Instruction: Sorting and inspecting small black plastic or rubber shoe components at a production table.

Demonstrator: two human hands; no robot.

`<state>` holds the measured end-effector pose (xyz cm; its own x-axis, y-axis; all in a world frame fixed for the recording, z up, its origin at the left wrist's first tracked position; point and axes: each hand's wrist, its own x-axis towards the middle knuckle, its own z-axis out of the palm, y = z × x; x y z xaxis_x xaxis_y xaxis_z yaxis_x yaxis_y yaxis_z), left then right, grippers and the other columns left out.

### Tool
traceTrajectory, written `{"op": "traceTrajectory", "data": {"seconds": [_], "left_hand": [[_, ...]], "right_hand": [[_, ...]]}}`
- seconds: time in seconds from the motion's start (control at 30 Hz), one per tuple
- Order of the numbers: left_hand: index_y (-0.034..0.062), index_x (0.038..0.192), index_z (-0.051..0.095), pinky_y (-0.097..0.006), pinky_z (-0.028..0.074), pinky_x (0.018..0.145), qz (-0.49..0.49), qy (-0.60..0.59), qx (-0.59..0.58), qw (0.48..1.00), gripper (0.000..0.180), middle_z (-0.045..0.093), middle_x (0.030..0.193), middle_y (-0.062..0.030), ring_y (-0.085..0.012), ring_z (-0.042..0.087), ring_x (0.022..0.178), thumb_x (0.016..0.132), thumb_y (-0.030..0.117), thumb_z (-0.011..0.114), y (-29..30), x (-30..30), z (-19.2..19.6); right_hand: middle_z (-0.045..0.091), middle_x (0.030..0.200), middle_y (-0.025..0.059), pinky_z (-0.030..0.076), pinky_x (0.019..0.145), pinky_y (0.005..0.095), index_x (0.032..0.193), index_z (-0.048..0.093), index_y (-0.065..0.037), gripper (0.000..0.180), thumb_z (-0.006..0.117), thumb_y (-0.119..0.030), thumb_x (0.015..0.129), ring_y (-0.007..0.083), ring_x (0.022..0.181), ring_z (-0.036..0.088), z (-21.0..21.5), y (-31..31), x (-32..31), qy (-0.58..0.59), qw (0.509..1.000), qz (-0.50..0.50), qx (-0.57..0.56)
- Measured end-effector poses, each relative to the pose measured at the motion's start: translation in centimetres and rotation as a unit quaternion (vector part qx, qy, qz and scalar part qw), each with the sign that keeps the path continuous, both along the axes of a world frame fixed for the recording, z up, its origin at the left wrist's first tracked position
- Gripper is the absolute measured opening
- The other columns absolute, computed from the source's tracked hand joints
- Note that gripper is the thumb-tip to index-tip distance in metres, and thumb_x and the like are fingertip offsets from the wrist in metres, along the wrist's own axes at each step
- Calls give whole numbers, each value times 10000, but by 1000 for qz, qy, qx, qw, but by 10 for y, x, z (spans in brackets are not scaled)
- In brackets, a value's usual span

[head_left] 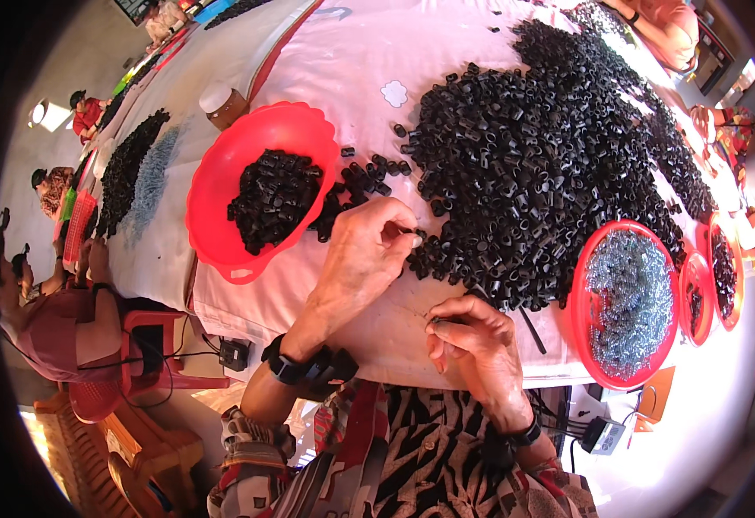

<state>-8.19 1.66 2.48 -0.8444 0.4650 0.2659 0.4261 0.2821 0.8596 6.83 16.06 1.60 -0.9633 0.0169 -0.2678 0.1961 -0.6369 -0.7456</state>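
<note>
My left hand (364, 246) is pinched at the near left edge of a big heap of small black tubular plastic pieces (507, 173). A black piece shows right by its fingertips, but I cannot make out whether it is held. Over the near edge of the cloth-covered table, my right hand (477, 341) has its thumb and forefinger pressed together on something small and dark, too little of it showing to name. Left of the hands, a red scalloped bowl (213, 194) holds black pieces (275, 198). More black pieces lie loose between bowl and heap.
At the right table edge stands a red basket (578, 319) of small shiny bluish-clear pieces (630, 302), with more red baskets (695, 298) beyond. A thin black stick (533, 331) lies by the heap. A lidded jar (222, 105) stands behind the bowl. Other people sit around the tables.
</note>
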Motion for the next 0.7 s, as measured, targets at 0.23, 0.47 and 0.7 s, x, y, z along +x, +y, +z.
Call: {"op": "traceTrajectory", "data": {"seconds": [0.23,0.47,0.7], "left_hand": [[-1,878,629,-303,507,607,-6,31,-43,999,130,642,843,-90,-177,625,676,787,-65,696,12,-3,7],[-12,972,633,-414,515,745,-34,109,-41,993,186,624,936,-164,-363,629,859,790,-48,655,25,-9,9],[-4,1022,627,-400,524,717,33,76,-39,996,213,627,929,-164,-317,651,796,811,-31,639,20,-23,10]], "right_hand": [[677,773,138,462,561,274,1050,651,52,145,625,36,908,167,669,641,0,0,0,9,999,-16,-27],[674,886,166,473,517,294,1015,642,46,127,579,27,907,212,652,639,-1,-2,-2,-24,999,-28,-35],[706,947,161,495,562,278,1063,628,52,143,578,28,931,181,693,664,2,3,0,-25,998,-8,-55]]}}
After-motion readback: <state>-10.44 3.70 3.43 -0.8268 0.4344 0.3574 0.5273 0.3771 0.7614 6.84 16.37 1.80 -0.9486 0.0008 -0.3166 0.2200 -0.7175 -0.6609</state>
